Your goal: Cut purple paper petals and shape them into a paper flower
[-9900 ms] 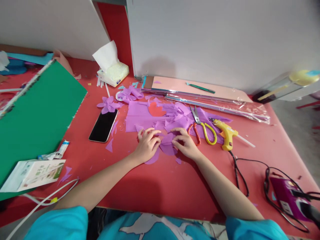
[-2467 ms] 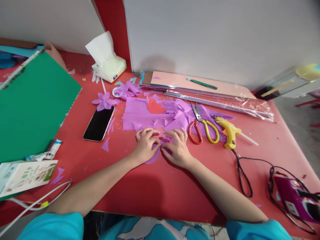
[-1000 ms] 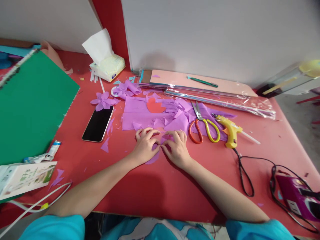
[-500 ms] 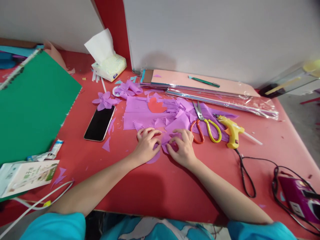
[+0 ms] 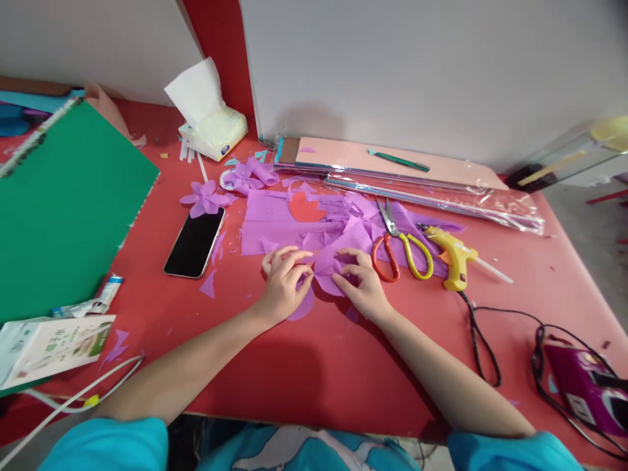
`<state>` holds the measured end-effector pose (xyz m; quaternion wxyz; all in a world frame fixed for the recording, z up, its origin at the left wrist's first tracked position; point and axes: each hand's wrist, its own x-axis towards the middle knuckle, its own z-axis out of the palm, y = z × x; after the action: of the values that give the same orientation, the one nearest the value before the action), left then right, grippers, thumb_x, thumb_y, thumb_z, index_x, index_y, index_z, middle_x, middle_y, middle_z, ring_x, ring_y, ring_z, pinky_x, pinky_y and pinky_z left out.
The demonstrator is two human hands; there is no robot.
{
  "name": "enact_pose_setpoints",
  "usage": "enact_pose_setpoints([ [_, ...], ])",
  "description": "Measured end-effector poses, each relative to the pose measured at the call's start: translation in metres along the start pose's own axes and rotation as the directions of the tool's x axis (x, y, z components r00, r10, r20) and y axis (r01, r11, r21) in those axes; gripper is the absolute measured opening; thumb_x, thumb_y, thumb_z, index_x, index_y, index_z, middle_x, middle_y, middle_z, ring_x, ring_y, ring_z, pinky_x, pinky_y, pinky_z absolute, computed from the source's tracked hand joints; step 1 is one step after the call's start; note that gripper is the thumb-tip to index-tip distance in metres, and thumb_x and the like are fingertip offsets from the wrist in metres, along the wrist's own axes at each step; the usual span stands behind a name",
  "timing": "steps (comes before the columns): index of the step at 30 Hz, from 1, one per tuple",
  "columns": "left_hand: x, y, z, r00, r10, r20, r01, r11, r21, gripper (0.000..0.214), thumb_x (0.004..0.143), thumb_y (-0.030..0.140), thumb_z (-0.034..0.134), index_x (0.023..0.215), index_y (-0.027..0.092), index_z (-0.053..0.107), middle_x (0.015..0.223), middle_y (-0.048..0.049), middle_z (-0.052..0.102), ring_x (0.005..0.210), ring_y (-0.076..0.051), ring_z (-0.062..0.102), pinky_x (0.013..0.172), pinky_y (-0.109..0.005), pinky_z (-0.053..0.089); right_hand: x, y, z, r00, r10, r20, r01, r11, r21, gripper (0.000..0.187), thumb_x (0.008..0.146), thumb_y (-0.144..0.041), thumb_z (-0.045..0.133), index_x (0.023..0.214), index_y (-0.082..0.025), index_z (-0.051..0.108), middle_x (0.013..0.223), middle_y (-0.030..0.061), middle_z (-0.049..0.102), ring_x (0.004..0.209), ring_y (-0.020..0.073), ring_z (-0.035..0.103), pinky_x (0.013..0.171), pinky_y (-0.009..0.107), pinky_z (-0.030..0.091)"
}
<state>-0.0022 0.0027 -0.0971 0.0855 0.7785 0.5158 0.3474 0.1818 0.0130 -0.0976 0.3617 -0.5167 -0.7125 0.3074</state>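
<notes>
A small piece of purple paper [image 5: 324, 269] with curved edges is between my two hands, creased near its middle. My right hand [image 5: 364, 286] pinches its right side between thumb and fingers. At the left edge of that piece, my left hand [image 5: 284, 288] has its thumb and fingertips closed together on it. Another rounded purple paper cutout [image 5: 301, 307] lies on the table, partly under my left hand. Just beyond my hands, purple sheets and scraps [image 5: 289, 235] are spread out, with a red paper flower shape [image 5: 307, 208] on top.
Scissors [image 5: 392, 229] and a yellow glue gun [image 5: 456, 256] lie to the right; its cord runs near a purple box [image 5: 583, 389]. A phone [image 5: 195, 243], a purple paper flower [image 5: 203, 198] and tissues [image 5: 216, 131] are left. Packed paper sheets [image 5: 402, 160] lie behind.
The purple piece between my hands now shows more of its surface, turned more toward me. My right hand's fingers have shifted on it, and my left hand has moved slightly left.
</notes>
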Motion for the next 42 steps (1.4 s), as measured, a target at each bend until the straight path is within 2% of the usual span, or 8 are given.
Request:
enact_pose_setpoints([
  [6,0.002,0.001,-0.002,0.998,-0.044,-0.046,0.043,0.999,-0.01,0.01,0.081,0.021,0.051,0.073,0.021,0.057,0.101,-0.0044,0.063,0.105,-0.023,0.048,0.09,-0.043,0.032,0.001,0.005,-0.001,0.996,0.074,-0.04,-0.065,0.982,0.179,0.021,0.08,-0.031,0.054,0.064,-0.019,0.06,0.106,0.0082,0.054,0.103,0.0234,0.051,0.09,0.042,0.041],
  [9,0.002,0.001,-0.003,0.996,-0.031,-0.088,0.031,1.0,-0.004,0.009,0.081,0.022,0.052,0.073,0.02,0.056,0.1,-0.0045,0.063,0.104,-0.023,0.048,0.089,-0.043,0.033,0.001,0.003,-0.002,0.995,0.089,-0.049,-0.078,0.98,0.181,0.029,0.082,-0.039,0.049,0.065,-0.019,0.06,0.105,0.0087,0.054,0.102,0.0242,0.051,0.089,0.042,0.041],
  [16,-0.001,0.004,-0.005,0.989,0.088,-0.118,-0.077,0.992,0.096,0.007,0.08,0.02,0.054,0.073,0.021,0.057,0.096,-0.0035,0.066,0.102,-0.024,0.05,0.087,-0.043,0.031,0.0,-0.003,-0.006,0.991,-0.026,0.127,0.009,0.991,0.134,0.049,0.081,-0.057,0.039,0.066,-0.017,0.062,0.112,0.0118,0.051,0.108,0.0283,0.046,0.094,0.048,0.035],
  [22,-0.001,0.007,-0.006,0.988,0.134,-0.083,-0.119,0.979,0.165,0.011,0.08,0.022,0.053,0.071,0.021,0.059,0.093,-0.0024,0.067,0.099,-0.023,0.053,0.088,-0.043,0.029,-0.003,-0.005,0.0,0.987,0.028,0.156,-0.04,0.997,0.071,0.025,0.075,-0.042,0.056,0.079,-0.019,0.064,0.112,0.0102,0.052,0.109,0.0287,0.048,0.104,0.054,0.017],
  [27,-0.003,0.006,-0.004,0.982,0.17,-0.08,-0.159,0.98,0.122,0.009,0.08,0.019,0.054,0.073,0.021,0.058,0.093,-0.0026,0.067,0.099,-0.023,0.053,0.089,-0.043,0.03,-0.001,-0.01,0.002,0.981,0.066,0.185,-0.09,0.988,0.122,0.015,0.074,-0.028,0.058,0.084,-0.018,0.064,0.109,0.0091,0.053,0.108,0.0253,0.048,0.104,0.049,0.022],
  [31,-0.003,0.004,-0.002,0.981,0.162,-0.107,-0.155,0.985,0.071,0.005,0.079,0.018,0.054,0.075,0.02,0.057,0.095,-0.0034,0.066,0.1,-0.023,0.051,0.089,-0.042,0.03,0.0,-0.009,-0.001,0.97,0.103,0.219,-0.154,0.961,0.231,0.014,0.074,-0.03,0.06,0.08,-0.019,0.067,0.113,0.0082,0.051,0.112,0.0244,0.046,0.103,0.045,0.025],
  [34,-0.002,0.003,-0.001,0.981,0.147,-0.128,-0.143,0.989,0.04,0.003,0.079,0.017,0.055,0.076,0.019,0.056,0.096,-0.004,0.065,0.101,-0.023,0.05,0.089,-0.042,0.03,-0.001,-0.005,-0.001,0.969,0.148,0.2,-0.205,0.931,0.302,0.015,0.072,-0.034,0.064,0.067,-0.019,0.066,0.112,0.0063,0.052,0.112,0.0245,0.045,0.103,0.044,0.025],
  [42,-0.001,0.002,-0.001,0.989,0.058,-0.138,-0.064,0.997,-0.034,0.004,0.078,0.017,0.055,0.076,0.02,0.055,0.097,-0.0045,0.063,0.101,-0.022,0.049,0.088,-0.041,0.032,-0.003,0.0,0.001,0.961,0.203,0.189,-0.275,0.783,0.558,0.012,0.072,-0.033,0.065,0.068,-0.022,0.066,0.113,0.0041,0.049,0.104,0.0204,0.05,0.09,0.035,0.041],
])
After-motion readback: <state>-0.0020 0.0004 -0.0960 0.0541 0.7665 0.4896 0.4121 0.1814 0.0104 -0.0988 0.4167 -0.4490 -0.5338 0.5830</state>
